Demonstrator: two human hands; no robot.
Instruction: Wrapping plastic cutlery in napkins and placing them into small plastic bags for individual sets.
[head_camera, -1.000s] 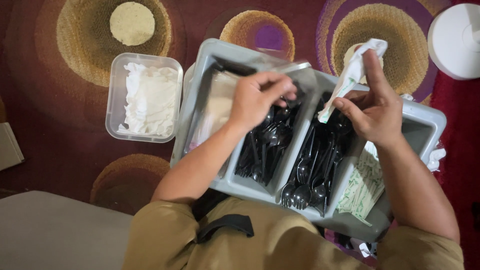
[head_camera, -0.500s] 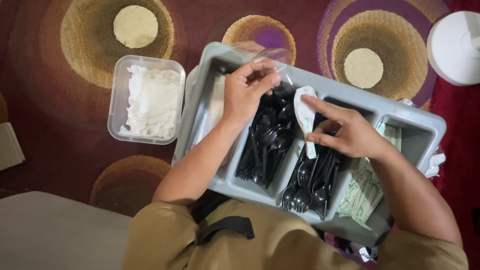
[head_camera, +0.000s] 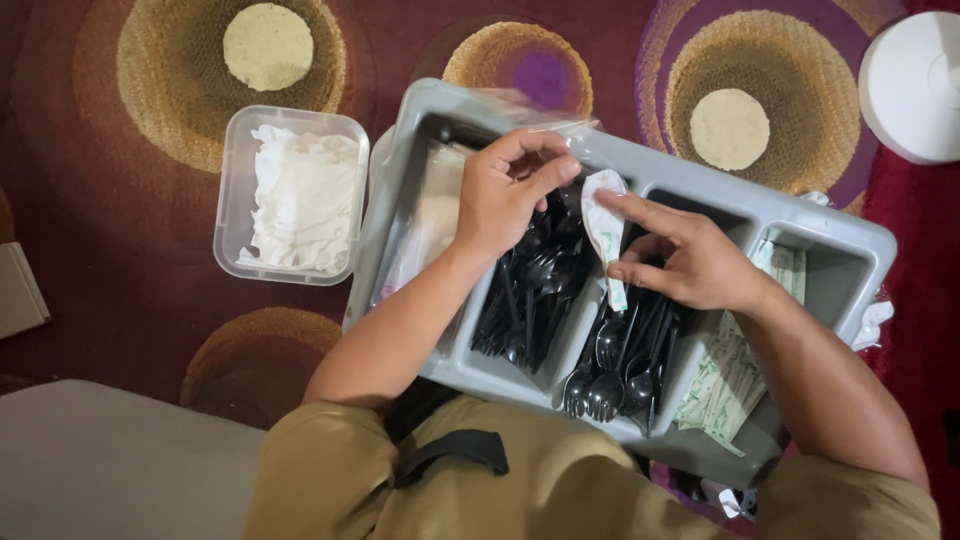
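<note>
Between the fingers: white wrapped spoon (head_camera: 606, 232), over the grey tray (head_camera: 850, 250) divider edge.
Right hand (head_camera: 690, 265): forefinger and thumb pinch the wrapper.
Left hand (head_camera: 505, 190): fingers curled loosely; hold unclear.
Below fingertips: black cutlery (head_camera: 530, 300) fills compartments.

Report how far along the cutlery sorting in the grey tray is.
Done: two compartments of the grey tray hold black plastic cutlery, and paper packets fill another. In hand: the right hand holds a white wrapped piece; the left hand hovers beside it. Left: white napkins sit in the clear container.
</note>
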